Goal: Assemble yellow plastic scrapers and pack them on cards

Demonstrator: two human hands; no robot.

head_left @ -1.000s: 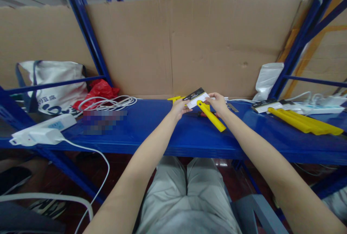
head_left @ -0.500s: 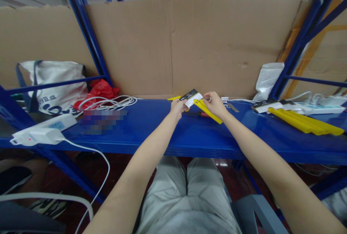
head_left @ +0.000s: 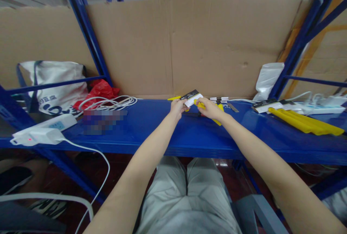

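Over the blue shelf, my left hand (head_left: 177,108) is closed on the edge of a black-and-white printed card (head_left: 193,98). My right hand (head_left: 210,108) is closed on a long yellow piece (head_left: 200,104), whose upper end overlaps the card's lower right corner. That hand covers the middle of the piece; its lower end shows below the palm. Another bit of yellow (head_left: 174,98) lies behind my left hand. Beyond my right hand are thin white strips (head_left: 219,99) and a flat grey metal piece (head_left: 233,107). A dark tool under my hands is mostly hidden.
On the right lie several yellow pieces (head_left: 306,122) with black-and-white cards (head_left: 267,106), beside a power strip (head_left: 322,109). A white plastic bag (head_left: 268,80) leans there. To the left are coiled white cable (head_left: 116,103), a red bag (head_left: 100,89), a cloth bag (head_left: 56,85) and another power strip (head_left: 61,122).
My right hand has shifted left and down along the yellow piece, closer to the card, now covering its middle. The white strips behind show more. My left hand and the card stay almost still.
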